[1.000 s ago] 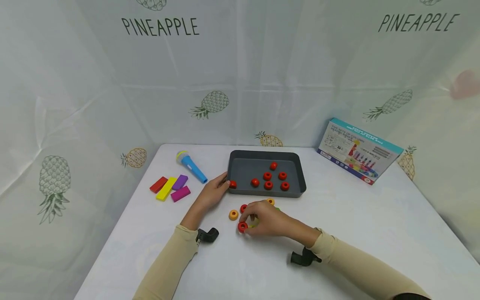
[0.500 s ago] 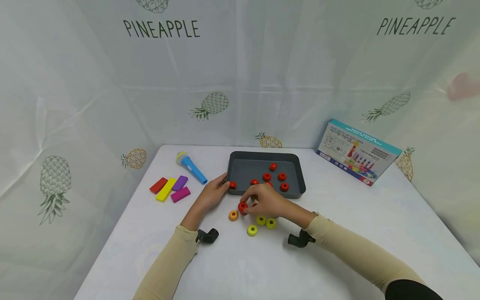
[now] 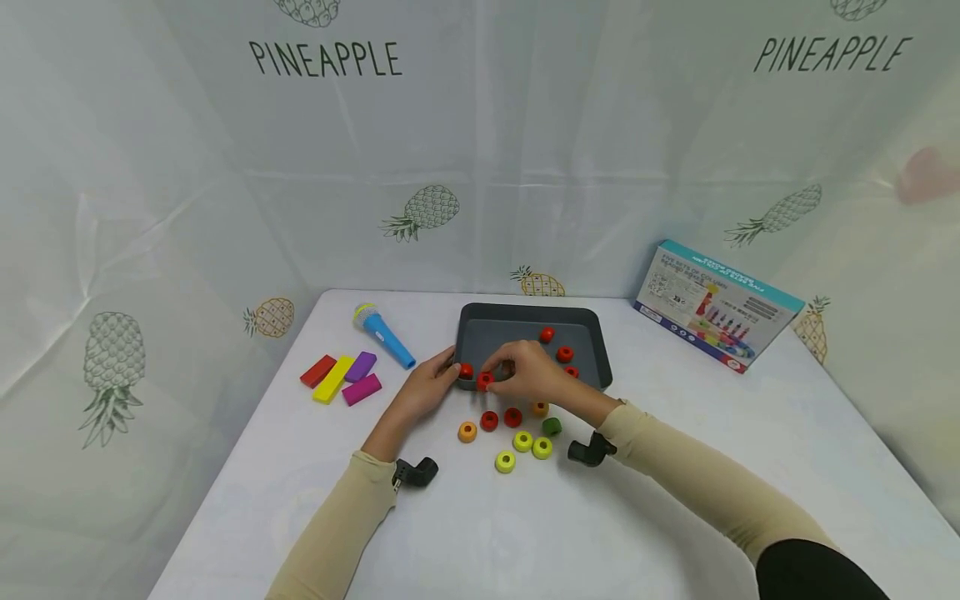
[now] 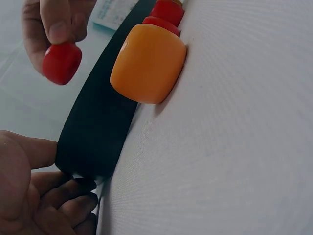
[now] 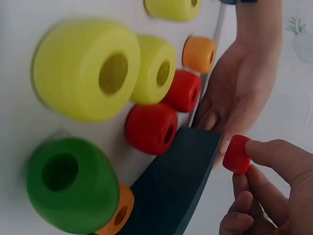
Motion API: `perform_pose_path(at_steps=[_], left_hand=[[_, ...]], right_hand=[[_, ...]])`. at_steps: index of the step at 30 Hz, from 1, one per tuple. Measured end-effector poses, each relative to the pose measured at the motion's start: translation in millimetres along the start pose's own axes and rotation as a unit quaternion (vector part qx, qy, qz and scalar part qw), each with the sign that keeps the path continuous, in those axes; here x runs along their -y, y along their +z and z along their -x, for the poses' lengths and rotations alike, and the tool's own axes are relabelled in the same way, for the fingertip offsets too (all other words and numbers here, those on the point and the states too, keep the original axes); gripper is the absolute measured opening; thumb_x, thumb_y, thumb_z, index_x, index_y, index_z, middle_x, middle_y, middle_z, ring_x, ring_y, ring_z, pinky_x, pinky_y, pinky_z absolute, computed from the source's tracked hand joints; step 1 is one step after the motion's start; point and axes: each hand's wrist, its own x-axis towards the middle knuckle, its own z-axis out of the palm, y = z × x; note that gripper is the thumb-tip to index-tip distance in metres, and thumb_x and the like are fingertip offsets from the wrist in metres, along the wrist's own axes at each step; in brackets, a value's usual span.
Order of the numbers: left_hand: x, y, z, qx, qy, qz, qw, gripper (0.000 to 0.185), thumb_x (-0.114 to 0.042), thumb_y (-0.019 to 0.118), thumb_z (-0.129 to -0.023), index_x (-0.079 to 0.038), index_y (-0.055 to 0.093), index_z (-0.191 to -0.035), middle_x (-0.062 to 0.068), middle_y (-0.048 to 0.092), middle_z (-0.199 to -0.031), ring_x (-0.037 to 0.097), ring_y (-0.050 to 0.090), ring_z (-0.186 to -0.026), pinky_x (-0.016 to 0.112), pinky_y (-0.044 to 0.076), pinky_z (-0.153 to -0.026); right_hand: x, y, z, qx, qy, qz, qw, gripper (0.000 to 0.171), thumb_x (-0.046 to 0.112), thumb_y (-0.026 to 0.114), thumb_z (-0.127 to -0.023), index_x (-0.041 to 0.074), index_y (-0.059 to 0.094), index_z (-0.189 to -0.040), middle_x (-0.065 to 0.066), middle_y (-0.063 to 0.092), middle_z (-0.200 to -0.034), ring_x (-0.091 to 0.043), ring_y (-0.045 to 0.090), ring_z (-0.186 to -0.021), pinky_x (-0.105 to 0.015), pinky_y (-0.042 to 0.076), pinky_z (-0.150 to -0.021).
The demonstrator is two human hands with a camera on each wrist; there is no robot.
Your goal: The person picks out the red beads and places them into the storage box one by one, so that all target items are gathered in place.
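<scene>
My right hand [image 3: 491, 375] pinches a red ring [image 3: 485, 381] between thumb and fingertips, just above the front wall of the dark grey tray [image 3: 592, 379]. In the right wrist view the same red ring [image 5: 237, 154] hangs beside the tray's corner [image 5: 181, 191]. My left hand [image 3: 448, 369] holds the tray's front left corner, its fingers [image 4: 58, 205] curled against the wall [image 4: 102, 132]. A few red rings [image 3: 565, 353] lie inside the tray. Loose rings lie on the table in front: orange [image 3: 467, 431], red [image 3: 489, 420], yellow [image 3: 522, 441] and green [image 3: 552, 427].
A blue toy microphone [image 3: 382, 335] and several coloured blocks [image 3: 341, 377] lie at the left. A printed box [image 3: 720, 304] leans at the back right. White pineapple-print cloth covers the table [image 3: 675, 500] and the walls around it.
My right hand picked a red ring off the table and carried it away from me to the tray's front edge, uncovering the yellow and green rings. The left hand stayed on the tray.
</scene>
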Motion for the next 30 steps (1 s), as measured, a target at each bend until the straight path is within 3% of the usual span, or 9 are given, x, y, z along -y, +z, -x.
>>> perform_pose_path(at_steps=[11,17,21,30], left_hand=[[2.2,0.8,-2.2,0.002,-0.005,0.004,1.0,0.057,-0.04,0.05,-0.106,-0.022,0.037,-0.158,0.008,0.05,-0.155,0.031,0.037,-0.15,0.056,0.03,-0.123],[2.0,0.5,-1.6,0.004,-0.002,0.007,1.0,0.058,-0.041,0.05,-0.105,-0.022,0.037,-0.158,0.008,0.05,-0.155,0.03,0.038,-0.15,0.055,0.03,-0.123],[4.4,1.2,-2.6,-0.001,0.012,-0.002,0.9999,0.057,-0.04,0.05,-0.106,-0.021,0.037,-0.158,0.008,0.052,-0.153,0.031,0.039,-0.149,0.055,0.03,-0.123],[5.5,2.0,-5.0,-0.003,0.008,-0.003,1.0,0.056,-0.04,0.05,-0.106,-0.024,0.038,-0.158,0.005,0.05,-0.155,0.03,0.037,-0.15,0.055,0.028,-0.124]], right_hand=[[-12,2,-22,-0.02,0.011,0.02,1.0,0.021,0.015,0.083,-0.083,0.01,0.08,-0.103,-0.001,0.077,-0.094,-0.008,0.055,-0.068,-0.021,0.046,-0.06],[-17,5,-32,-0.011,0.032,0.028,0.999,0.021,0.015,0.082,-0.084,0.009,0.079,-0.105,-0.004,0.078,-0.098,-0.008,0.056,-0.067,-0.02,0.047,-0.058],[-20,8,-36,-0.003,0.053,0.033,0.998,0.023,0.015,0.081,-0.085,0.009,0.079,-0.107,-0.005,0.077,-0.102,-0.011,0.061,-0.074,-0.022,0.051,-0.063],[-28,14,-41,0.013,0.076,0.047,0.996,0.025,0.013,0.08,-0.086,0.006,0.078,-0.11,-0.008,0.077,-0.109,-0.022,0.069,-0.098,-0.032,0.059,-0.082]])
